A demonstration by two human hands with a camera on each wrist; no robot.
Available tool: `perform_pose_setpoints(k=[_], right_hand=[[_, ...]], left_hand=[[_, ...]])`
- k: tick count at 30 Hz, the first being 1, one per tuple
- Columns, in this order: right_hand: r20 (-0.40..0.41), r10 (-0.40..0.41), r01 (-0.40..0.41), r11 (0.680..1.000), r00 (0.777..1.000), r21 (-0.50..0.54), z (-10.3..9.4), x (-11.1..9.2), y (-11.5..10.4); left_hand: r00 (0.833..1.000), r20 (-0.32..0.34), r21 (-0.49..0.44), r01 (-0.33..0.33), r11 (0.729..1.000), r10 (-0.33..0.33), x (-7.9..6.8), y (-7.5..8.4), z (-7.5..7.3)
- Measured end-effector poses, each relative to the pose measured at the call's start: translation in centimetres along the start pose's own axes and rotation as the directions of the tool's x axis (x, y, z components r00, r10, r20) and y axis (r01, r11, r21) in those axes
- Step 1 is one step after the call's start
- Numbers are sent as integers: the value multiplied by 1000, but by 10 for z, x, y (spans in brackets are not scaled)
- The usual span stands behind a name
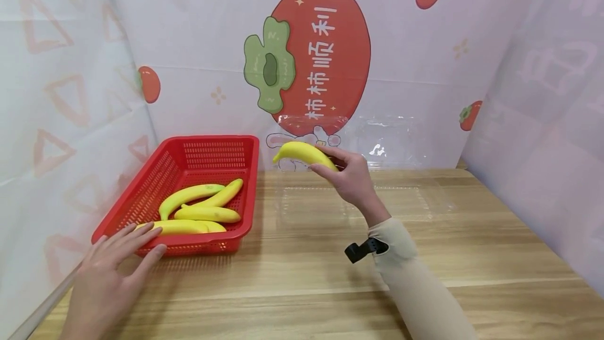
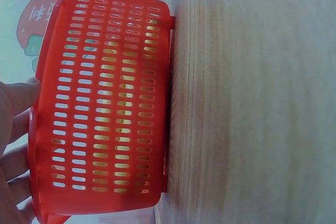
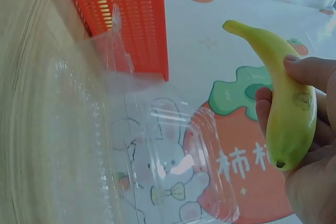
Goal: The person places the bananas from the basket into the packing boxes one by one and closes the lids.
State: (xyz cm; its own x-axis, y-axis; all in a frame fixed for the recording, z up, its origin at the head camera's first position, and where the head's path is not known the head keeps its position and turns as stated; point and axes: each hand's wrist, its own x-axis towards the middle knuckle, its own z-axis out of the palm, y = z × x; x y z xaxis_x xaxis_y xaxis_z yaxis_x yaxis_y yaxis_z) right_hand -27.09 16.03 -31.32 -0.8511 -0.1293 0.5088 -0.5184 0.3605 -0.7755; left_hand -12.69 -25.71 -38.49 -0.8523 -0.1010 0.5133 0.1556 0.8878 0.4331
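In the head view my right hand [image 1: 351, 174] holds a yellow banana [image 1: 302, 152] up in the air, its stem end pointing left. The right wrist view shows the thumb and fingers around this banana [image 3: 287, 98], which has a brownish mark on its skin. My left hand [image 1: 110, 266] rests at the near left rim of a red plastic basket [image 1: 255, 182], with its fingers over the edge. Several more bananas [image 1: 207, 214] lie in the basket. Below and behind the raised banana, a clear plastic clamshell container [image 1: 311, 206] stands with its lid [image 1: 384, 140] up.
The wooden table [image 1: 292, 282] carries the basket at left and the clear container towards the back. White cloth walls [image 1: 189, 25] with persimmon prints enclose the back and both sides. A black strap [image 1: 365, 250] is on my right wrist.
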Motion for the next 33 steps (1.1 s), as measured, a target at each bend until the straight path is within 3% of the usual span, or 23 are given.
perform_pose_setpoints(k=[21, 33], right_hand=[[-51, 23, -24, 1000, 998, -2, -24, 2, 8], [-43, 43, -43, 999, 998, 2, -29, 3, 13]], left_hand=[[1000, -1, -1, -19, 1000, 19, 0, 0, -1], [1000, 10, 14, 19, 1000, -20, -2, 4, -2]])
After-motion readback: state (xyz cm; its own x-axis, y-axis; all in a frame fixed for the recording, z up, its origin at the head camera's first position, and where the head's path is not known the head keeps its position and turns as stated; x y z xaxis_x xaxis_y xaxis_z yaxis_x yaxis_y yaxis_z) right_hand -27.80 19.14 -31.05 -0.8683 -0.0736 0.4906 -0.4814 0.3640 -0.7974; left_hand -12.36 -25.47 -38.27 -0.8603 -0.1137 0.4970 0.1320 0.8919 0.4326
